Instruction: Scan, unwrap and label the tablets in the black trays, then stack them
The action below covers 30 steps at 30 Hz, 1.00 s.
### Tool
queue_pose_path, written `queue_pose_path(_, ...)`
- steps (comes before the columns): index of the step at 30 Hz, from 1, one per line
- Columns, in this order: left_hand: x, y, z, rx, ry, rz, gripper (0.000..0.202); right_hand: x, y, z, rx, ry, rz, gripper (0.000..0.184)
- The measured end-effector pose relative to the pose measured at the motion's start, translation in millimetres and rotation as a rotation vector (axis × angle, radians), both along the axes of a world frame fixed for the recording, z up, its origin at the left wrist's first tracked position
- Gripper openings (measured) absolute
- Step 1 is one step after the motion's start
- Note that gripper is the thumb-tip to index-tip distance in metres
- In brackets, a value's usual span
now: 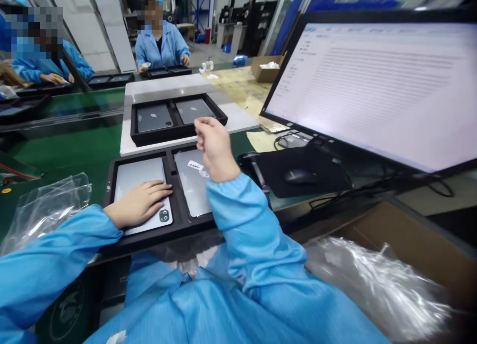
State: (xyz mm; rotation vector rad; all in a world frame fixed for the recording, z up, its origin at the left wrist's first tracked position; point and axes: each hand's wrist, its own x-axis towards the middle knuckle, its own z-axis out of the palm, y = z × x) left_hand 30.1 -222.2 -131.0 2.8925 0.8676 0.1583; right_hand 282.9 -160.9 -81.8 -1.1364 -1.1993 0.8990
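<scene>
My left hand (143, 203) lies flat, fingers stretched out, on the back of a silver tablet (137, 174) in the left compartment of a black tray (175, 187). The tablet's camera bump shows just below my fingertips. In the right compartment lies a second tablet (192, 190) under clear film, with a small white label (195, 165) on it. My right hand (213, 144) is raised over the far edge of that tablet, thumb and fingers pinched together. Whatever is between those fingertips, if anything, is too small to make out.
Behind stands another black tray (160, 136) with two dark tablets on a white board (128, 105). Clear plastic bags (55, 205) lie at left. To the right are a monitor (376, 90), a mouse (300, 176), a handheld scanner (257, 170) and crumpled plastic (372, 284). Two co-workers (162, 44) sit across.
</scene>
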Motion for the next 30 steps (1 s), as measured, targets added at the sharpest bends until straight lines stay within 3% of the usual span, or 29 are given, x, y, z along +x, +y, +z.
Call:
queue_pose_path(3, 26.5, -10.5, 12.6, 0.062, -0.020, 0.019, 0.039, 32.7, -44.9, -3.9, 0.080, 0.246, -0.057, 0.022)
queue_pose_path(6, 86.9, -21.8, 24.9, -0.027, 0.054, 0.059, 0.030, 49.3, -76.0, -7.1, 0.111, 0.329, -0.082, 0.023)
queue_pose_path(10, 179.7, -25.1, 23.7, -0.140, 0.134, 0.171, 0.035, 53.0, -85.4, -1.1, 0.093, 0.223, -0.092, 0.025)
queue_pose_path(13, 214.5, -19.7, 18.9, -0.202, 0.133, 0.227, 0.044, 53.7, -85.5, 2.7, 0.088, 0.114, -0.080, 0.027)
queue_pose_path(15, 211.9, -12.8, 18.4, -0.218, 0.124, 0.258, 0.039, 57.9, -84.8, 2.7, 0.104, 0.084, -0.066, 0.027)
queue_pose_path(18, 176.1, -0.1, 20.2, -0.210, 0.094, 0.363, 0.027, 70.3, -77.9, -0.5, 0.092, 0.039, -0.064, 0.023)
queue_pose_path(22, 107.6, 6.5, 21.9, -0.348, -0.262, 0.571, 0.026, 83.1, -51.8, -11.5, -0.099, -0.145, -0.051, 0.018)
queue_pose_path(25, 71.2, -0.7, 18.0, -0.447, -0.499, 0.668, 0.031, 76.8, -23.8, -25.7, -0.280, -0.358, 0.032, 0.013)
queue_pose_path(27, 60.5, -8.2, 12.0, -0.501, -0.585, 0.706, 0.037, 65.7, -5.5, -36.2, -0.356, -0.507, 0.091, 0.013)
queue_pose_path(30, 62.8, -16.8, 3.3, -0.646, -0.692, 0.711, 0.045, 47.6, 15.4, -49.6, -0.390, -0.667, 0.142, 0.015)
